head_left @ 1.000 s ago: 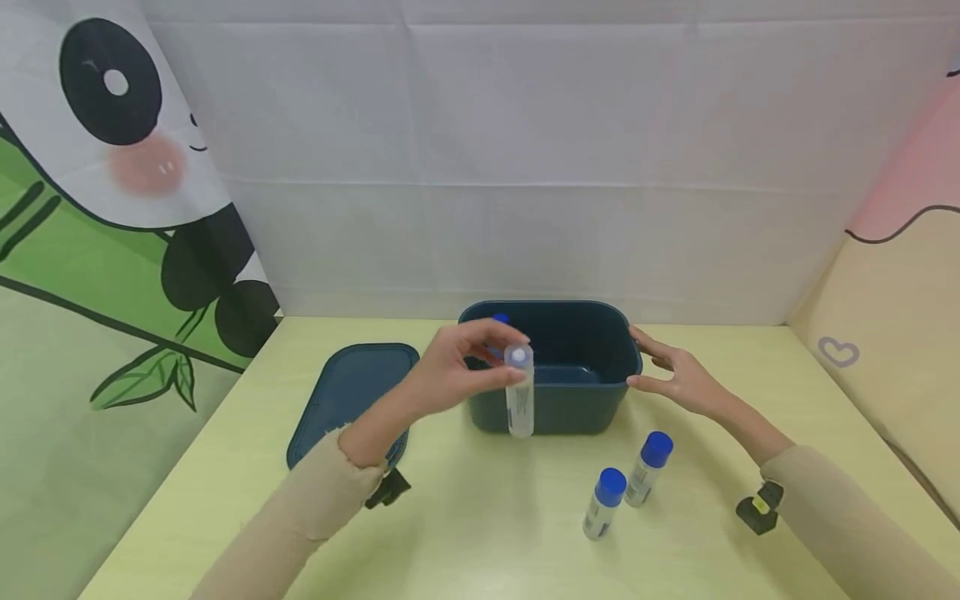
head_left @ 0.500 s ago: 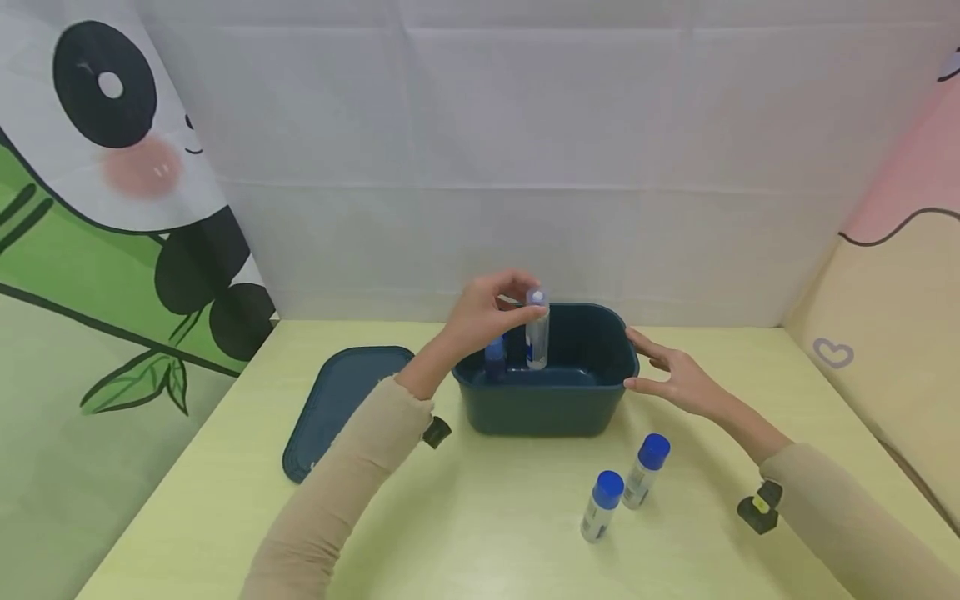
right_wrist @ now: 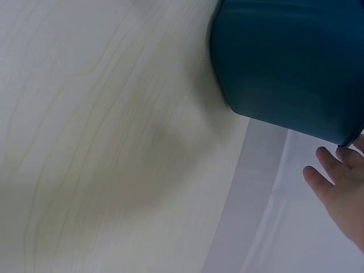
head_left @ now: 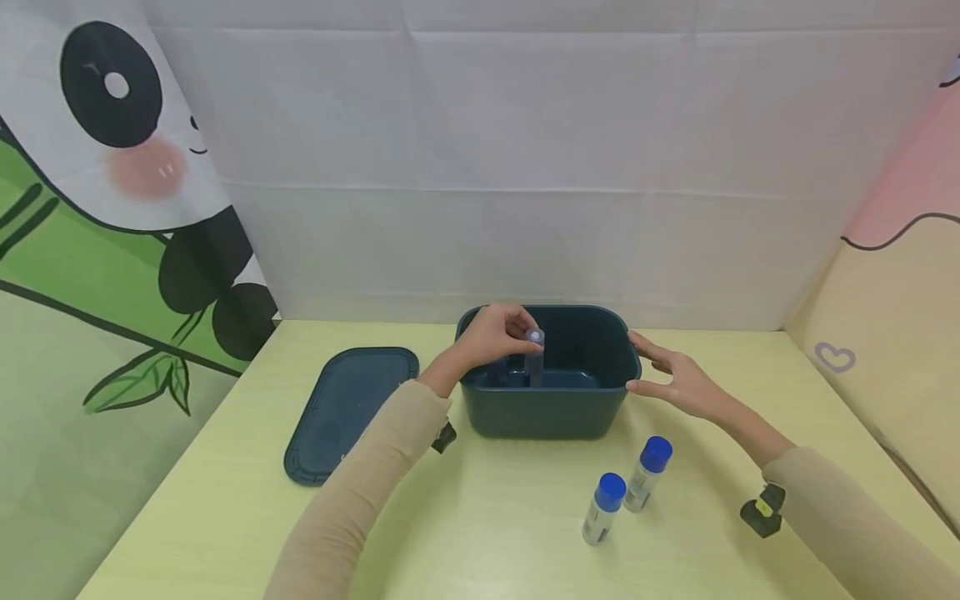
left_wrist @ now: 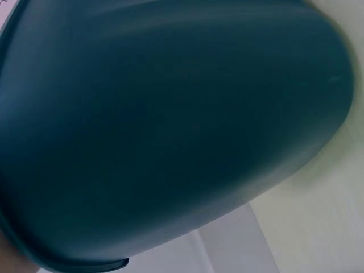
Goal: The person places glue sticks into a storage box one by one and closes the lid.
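My left hand [head_left: 491, 336] reaches over the left side of a dark teal plastic bin [head_left: 551, 414]. Thumb and fingers pinch the top of a small translucent bottle [head_left: 534, 367], held upright inside the bin. To its left in the bin, a blue-capped bottle [head_left: 498, 372] is dim and partly covered by that hand. The left wrist view is filled by the bin's outer wall [left_wrist: 170, 125]. My right hand [head_left: 678, 385] rests its thumb and fingertips against the bin's right end, fingers spread and mostly straight; in the right wrist view its fingertips are at the rim.
Two white bottles with blue caps, a nearer one [head_left: 602, 510] and a farther one [head_left: 648, 475], stand on the pale wood table [head_left: 480, 542] in front of the bin. A dark teal lid [head_left: 348, 408] lies to the left. A white cloth backdrop [head_left: 525, 167] rises behind.
My left hand has carried the small bottle from in front of the bin up over its rim, then lowered it inside. The right hand stays at the bin's right end.
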{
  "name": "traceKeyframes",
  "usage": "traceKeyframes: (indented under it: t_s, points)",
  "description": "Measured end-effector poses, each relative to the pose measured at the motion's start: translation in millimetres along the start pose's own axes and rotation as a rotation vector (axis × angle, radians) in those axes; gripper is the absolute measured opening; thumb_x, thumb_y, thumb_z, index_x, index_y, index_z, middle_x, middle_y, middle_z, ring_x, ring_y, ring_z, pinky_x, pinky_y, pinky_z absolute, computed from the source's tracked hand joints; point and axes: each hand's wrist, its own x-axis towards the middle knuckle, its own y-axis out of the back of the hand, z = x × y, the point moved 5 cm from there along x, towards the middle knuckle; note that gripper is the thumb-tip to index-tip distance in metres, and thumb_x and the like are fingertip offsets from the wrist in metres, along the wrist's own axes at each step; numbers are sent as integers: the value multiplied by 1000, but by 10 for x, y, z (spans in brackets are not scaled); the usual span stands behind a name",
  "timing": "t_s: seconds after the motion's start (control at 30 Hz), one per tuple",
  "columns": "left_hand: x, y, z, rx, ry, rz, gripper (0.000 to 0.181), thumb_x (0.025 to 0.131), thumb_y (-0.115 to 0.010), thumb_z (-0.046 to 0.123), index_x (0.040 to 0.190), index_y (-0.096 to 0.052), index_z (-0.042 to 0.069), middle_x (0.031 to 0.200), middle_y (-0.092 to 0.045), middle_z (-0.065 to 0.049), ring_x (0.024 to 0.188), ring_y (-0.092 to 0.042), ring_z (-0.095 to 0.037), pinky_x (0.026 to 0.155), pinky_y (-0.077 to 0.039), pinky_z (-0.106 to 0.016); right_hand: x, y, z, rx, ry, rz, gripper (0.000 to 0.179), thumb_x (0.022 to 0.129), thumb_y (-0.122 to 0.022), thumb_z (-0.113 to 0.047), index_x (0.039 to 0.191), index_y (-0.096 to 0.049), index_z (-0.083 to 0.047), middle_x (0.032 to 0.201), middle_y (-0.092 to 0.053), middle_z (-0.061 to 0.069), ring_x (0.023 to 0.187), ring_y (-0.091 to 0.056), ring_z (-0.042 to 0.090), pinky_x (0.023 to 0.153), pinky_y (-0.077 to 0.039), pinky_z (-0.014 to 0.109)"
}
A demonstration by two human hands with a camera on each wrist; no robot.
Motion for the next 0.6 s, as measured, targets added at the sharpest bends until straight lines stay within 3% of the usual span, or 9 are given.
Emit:
traceKeyframes:
  t_s: [0.17,0.6]
  points:
    - [-1,-23,-30,67,22,-2,22,75,-75,22,92,-65,12,86,-66,1,78,-62,-8,68,-50,-21,2,1,1,3,-9,-4,74,84,-64,-20,143,-23,-3,145,-24,21,127,-31,43,99,-30,56]
    - [-7,-8,-22,99,27,10,24,73,-77,25,91,-66,14,86,-67,3,79,-62,-6,67,-50,-21,2,-4,-10,15,-11,4,73,84,-64,-19,143,-24,-2,144,-26,23,126,-32,44,99,-31,55]
